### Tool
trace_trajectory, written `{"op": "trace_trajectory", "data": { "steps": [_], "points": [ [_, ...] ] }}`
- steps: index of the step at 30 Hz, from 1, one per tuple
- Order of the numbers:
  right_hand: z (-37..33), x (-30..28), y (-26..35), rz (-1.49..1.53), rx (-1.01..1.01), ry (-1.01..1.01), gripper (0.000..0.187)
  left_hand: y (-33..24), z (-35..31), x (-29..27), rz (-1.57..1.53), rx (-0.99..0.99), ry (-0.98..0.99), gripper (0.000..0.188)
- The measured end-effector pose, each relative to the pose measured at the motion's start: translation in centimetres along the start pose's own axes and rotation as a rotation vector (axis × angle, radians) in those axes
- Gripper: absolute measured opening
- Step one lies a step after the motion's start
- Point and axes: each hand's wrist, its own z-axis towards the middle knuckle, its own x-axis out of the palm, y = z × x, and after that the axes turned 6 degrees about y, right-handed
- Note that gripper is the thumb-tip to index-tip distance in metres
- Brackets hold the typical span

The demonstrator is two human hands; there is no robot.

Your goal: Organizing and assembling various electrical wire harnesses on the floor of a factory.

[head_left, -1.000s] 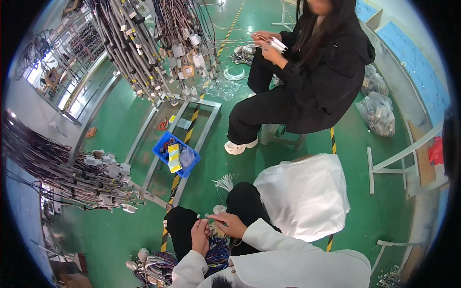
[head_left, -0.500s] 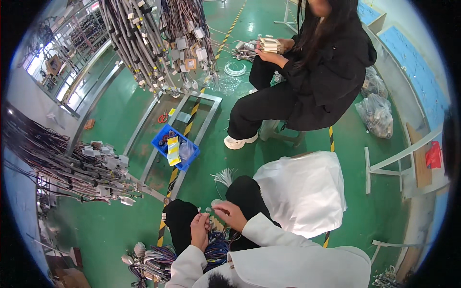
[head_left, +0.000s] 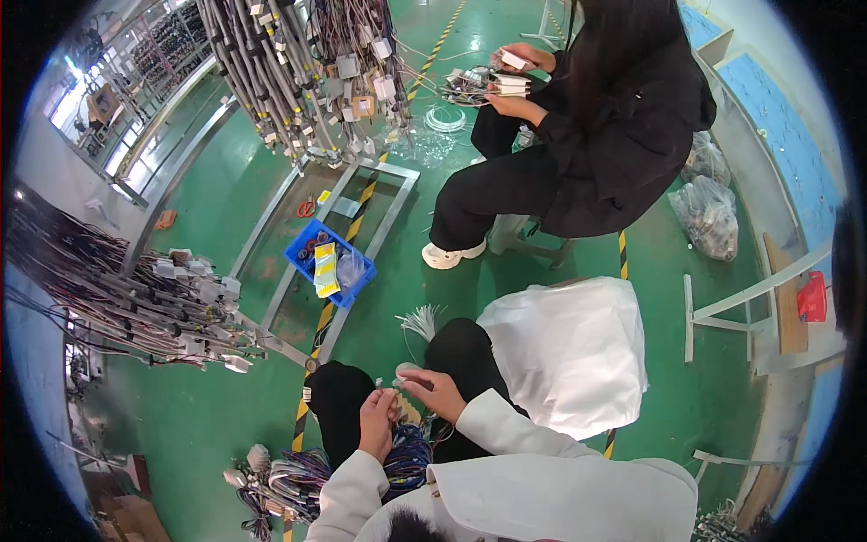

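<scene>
Over my lap, my left hand (head_left: 377,426) is closed in a pinch, with a small white piece (head_left: 379,384) at its fingertips, too small to name. Close beside it, my right hand (head_left: 435,396) has its fingers curled around a round whitish roll (head_left: 407,369), perhaps of tape. The two hands' fingertips almost meet. Below them, on my lap, lies a bundle of dark blue and purple wires (head_left: 408,456), partly hidden by my hands and sleeves. A brown cardboard-like piece (head_left: 408,412) shows between the hands.
Wire harnesses (head_left: 271,81) hang from a metal frame (head_left: 397,194). A blue bin (head_left: 336,298) sits on its base. White ties (head_left: 421,321) stand by my knee, and a white-covered bundle (head_left: 569,352) lies to the right. Opposite, a seated co-worker (head_left: 596,154) handles white connector blocks.
My hands stay nearly in place, with the right one shifted slightly left and up. The co-worker's hands have moved apart, one now lifting a white piece. The view has shifted a little.
</scene>
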Motion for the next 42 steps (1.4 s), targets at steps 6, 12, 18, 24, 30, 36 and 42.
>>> {"op": "trace_trajectory", "data": {
  "steps": [6, 12, 18, 24, 30, 36, 42],
  "points": [
    [0.0, 0.3, 0.6, -0.104, -0.055, -0.019, 0.023, -0.5, -0.4, 0.3, 0.148, -0.039, -0.015, 0.006],
    [-0.5, 0.6, 0.7, 0.072, 0.073, -0.056, 0.023, 0.3, -0.8, -0.2, 0.171, -0.037, -0.010, 0.015],
    [-0.9, 1.0, 1.4, 0.223, 0.111, -0.120, 0.016, 0.0, -1.4, -0.2, 0.213, -0.042, -0.003, 0.016],
    [-0.3, -0.1, 3.0, 0.032, 0.025, 0.072, 0.014, 0.0, -1.9, -0.6, 0.338, 0.111, -0.036, 0.017],
    [0.3, -1.1, 4.2, -0.113, 0.041, 0.299, 0.015, -0.1, -2.7, -1.5, 0.428, 0.116, 0.022, 0.015],
    [0.3, -0.6, 4.4, -0.048, 0.138, 0.366, 0.014, 0.0, -3.2, -2.0, 0.442, 0.156, 0.019, 0.014],
    [0.4, -0.1, 4.0, -0.039, 0.184, 0.391, 0.016, 0.1, -3.7, -2.7, 0.443, 0.171, 0.001, 0.015]
  ]
}}
